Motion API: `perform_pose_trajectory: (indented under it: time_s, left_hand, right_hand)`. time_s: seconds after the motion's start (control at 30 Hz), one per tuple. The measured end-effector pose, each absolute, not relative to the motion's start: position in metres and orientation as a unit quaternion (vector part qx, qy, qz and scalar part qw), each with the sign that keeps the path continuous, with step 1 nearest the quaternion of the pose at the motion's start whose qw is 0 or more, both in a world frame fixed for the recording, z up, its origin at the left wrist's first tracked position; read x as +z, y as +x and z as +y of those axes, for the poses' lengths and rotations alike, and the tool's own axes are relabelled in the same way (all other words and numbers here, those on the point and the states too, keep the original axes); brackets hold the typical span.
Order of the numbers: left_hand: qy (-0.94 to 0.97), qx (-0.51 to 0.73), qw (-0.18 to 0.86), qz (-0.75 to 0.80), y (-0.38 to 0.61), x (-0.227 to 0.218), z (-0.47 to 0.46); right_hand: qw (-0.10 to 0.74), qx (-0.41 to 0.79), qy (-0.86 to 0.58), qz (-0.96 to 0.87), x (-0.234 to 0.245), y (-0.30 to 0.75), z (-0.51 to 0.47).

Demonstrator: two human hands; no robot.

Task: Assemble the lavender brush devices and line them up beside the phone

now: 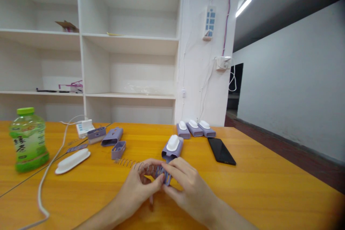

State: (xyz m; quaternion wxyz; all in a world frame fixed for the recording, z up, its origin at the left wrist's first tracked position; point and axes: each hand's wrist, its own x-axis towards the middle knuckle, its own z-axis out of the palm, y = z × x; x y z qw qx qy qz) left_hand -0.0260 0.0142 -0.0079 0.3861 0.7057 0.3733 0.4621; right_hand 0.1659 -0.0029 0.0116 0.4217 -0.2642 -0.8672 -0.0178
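Both hands meet low in the middle of the orange table [264, 187]. My left hand [140, 187] pinches one end of a long metal coil spring [129, 163] that stretches off to the left. My right hand [185, 187] has its fingers closed on the near end of a purple plastic housing with a white button [172, 146]. Spring and housing come together between my fingertips; the exact joint is hidden by my fingers.
Three finished purple units [195, 128] stand in a row at the back, a black phone [221, 151] to their right. Loose purple parts [111, 137], a white cap [72, 160], a white cable [44, 181] and a green bottle [28, 140] lie at left. White shelves behind.
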Motion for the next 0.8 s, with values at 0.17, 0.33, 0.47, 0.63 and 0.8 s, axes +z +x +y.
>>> perform_pose_trajectory:
  time_s: [0.17,0.33,0.47,0.63,0.8]
  left_hand:
    - [0.707,0.482,0.348,0.382,-0.0271,-0.01,0.0135]
    - [0.715,0.468,0.353,0.381,-0.0238,-0.0091,0.0124]
    - [0.708,0.483,0.368,0.361,-0.0218,-0.008,0.012]
    - [0.702,0.493,0.382,0.344,-0.0208,-0.0075,0.0139]
    - [0.688,0.507,0.391,0.342,-0.0197,-0.0047,0.0142]
  right_hand:
    - [0.411,-0.022,-0.258,-0.874,0.0097,0.1659,-0.0031]
    - [0.404,-0.03,-0.253,-0.878,0.008,0.1647,-0.0026]
    - [0.415,-0.046,-0.246,-0.875,0.0072,0.1643,-0.0032]
    - [0.423,-0.057,-0.236,-0.873,0.0062,0.1656,-0.0035]
    - [0.425,-0.06,-0.222,-0.876,0.0057,0.167,-0.0025]
